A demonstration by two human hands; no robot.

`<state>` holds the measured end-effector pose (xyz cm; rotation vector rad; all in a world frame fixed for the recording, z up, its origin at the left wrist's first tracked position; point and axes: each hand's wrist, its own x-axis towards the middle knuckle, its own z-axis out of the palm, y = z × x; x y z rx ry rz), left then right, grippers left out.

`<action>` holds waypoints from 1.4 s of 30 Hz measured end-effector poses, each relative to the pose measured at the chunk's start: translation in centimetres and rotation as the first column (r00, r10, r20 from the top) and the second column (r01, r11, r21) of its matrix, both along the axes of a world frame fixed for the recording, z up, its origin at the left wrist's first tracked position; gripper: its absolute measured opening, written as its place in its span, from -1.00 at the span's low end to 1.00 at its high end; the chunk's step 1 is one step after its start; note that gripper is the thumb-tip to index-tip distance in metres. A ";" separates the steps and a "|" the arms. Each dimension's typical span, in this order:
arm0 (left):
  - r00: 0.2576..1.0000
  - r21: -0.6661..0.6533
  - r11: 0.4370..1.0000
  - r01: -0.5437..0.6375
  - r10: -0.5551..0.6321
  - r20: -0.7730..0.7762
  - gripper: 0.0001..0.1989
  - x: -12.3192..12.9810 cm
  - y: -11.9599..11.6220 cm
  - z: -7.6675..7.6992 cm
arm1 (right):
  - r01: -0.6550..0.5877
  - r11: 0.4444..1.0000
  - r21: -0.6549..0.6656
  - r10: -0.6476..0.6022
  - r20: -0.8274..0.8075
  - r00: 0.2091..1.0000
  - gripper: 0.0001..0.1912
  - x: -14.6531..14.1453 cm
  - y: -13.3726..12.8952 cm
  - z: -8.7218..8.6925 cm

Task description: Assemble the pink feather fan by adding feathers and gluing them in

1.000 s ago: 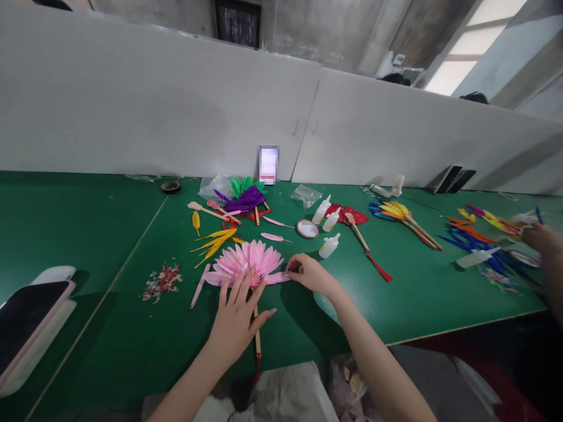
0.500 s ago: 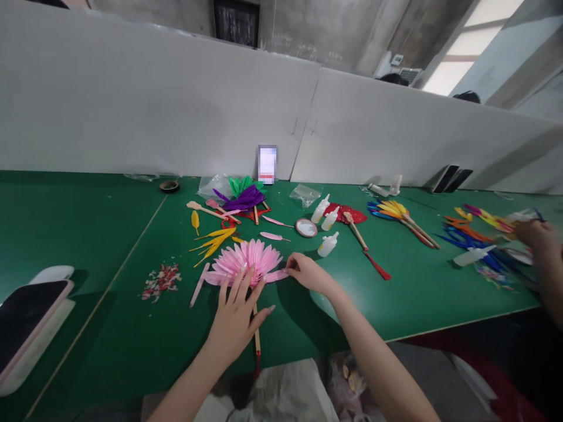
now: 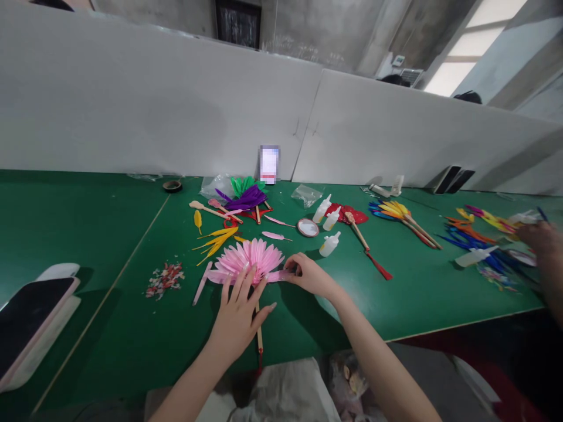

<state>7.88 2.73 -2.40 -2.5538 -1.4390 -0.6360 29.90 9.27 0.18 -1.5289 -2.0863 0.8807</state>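
Note:
A pink feather fan (image 3: 251,257) lies on the green table, its wooden handle (image 3: 259,334) and red tassel pointing toward me. My left hand (image 3: 240,308) rests flat over the fan's lower middle with fingers spread, hiding part of its base. At the fan's right edge, my right hand (image 3: 308,274) pinches the outer end of a pink feather (image 3: 280,276) that reaches in toward the fan. A narrow pink strip (image 3: 202,283) lies just left of the fan. Two loose pink feathers (image 3: 275,235) lie beyond it.
Several white glue bottles (image 3: 329,244) stand near a round dish (image 3: 307,227). Around them lie yellow feathers (image 3: 219,241), a purple fan (image 3: 245,198), a red fan (image 3: 352,215) and a yellow-blue one (image 3: 393,209). Scraps (image 3: 165,280) are at left; another person's hand (image 3: 542,237) works at right.
The whole view has shifted slightly. Both hands keep nearly the same places on the fan, and my right hand still pinches the feather.

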 end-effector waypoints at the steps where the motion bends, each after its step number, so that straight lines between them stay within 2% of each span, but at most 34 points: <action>1: 1.000 0.000 1.000 0.001 -0.001 -0.005 -0.49 0.0 0.0 0.0 | -0.008 1.000 0.004 0.008 -0.004 1.000 -0.85 0.0 -0.1 -0.1; 12: 1.000 0.016 1.000 -0.004 0.004 -0.020 -0.50 0.0 -0.1 0.1 | -0.055 0.998 0.016 0.055 -0.022 0.998 -0.89 -0.4 1.1 -0.6; 17: 1.000 0.010 1.000 -0.003 0.003 -0.018 -0.50 0.0 0.0 0.0 | -0.039 0.999 -0.005 0.039 -0.040 0.998 -0.91 -0.5 1.2 -0.6; 21: 1.000 0.008 1.000 -0.003 0.003 0.005 -0.51 -0.1 -0.1 0.1 | 0.029 1.000 -0.004 -0.029 -0.067 0.997 -0.93 -0.3 1.1 0.0; 25: 1.000 -0.009 1.000 0.002 -0.002 0.011 -0.52 0.0 -0.1 0.1 | 0.182 0.983 0.031 -0.179 -0.085 0.980 -0.86 0.2 0.0 0.8; 26: 1.000 -0.011 1.000 0.002 -0.002 0.010 -0.51 0.0 -0.1 0.1 | 0.210 0.978 0.003 -0.209 -0.096 0.973 -0.81 0.2 -0.7 1.0; 28: 1.000 -0.005 1.000 -0.007 0.007 0.008 -0.50 0.0 0.0 0.1 | 0.202 0.962 -0.184 -0.232 -0.157 0.960 -0.65 -0.3 -2.4 1.1; 30: 0.999 0.011 1.000 -0.028 0.028 0.018 -0.50 0.0 -0.1 0.2 | 0.103 0.890 -0.443 -0.240 -0.266 0.934 -0.58 -1.3 -4.3 1.0; 32: 0.993 0.051 0.994 -0.099 0.096 0.068 -0.53 -0.1 -0.3 0.3 | 0.017 0.802 -0.597 -0.305 -0.385 0.871 -0.55 -2.5 -5.9 0.7; 34: 0.969 0.080 0.974 -0.211 0.198 0.146 -0.58 0.0 -0.8 0.6 | -0.025 0.762 -0.647 -0.375 -0.473 0.798 -0.50 -3.4 -6.8 0.4; 36: 0.947 0.044 0.964 -0.261 0.247 0.205 -0.60 0.3 -1.5 0.8 | -0.017 0.759 -0.651 -0.423 -0.513 0.747 -0.47 -3.9 -7.1 0.2; 42: 0.985 -0.174 0.980 -0.096 0.119 0.125 -0.57 1.5 -2.1 0.6 | 0.049 0.764 -0.643 -0.471 -0.505 0.723 -0.46 -4.3 -6.3 -0.4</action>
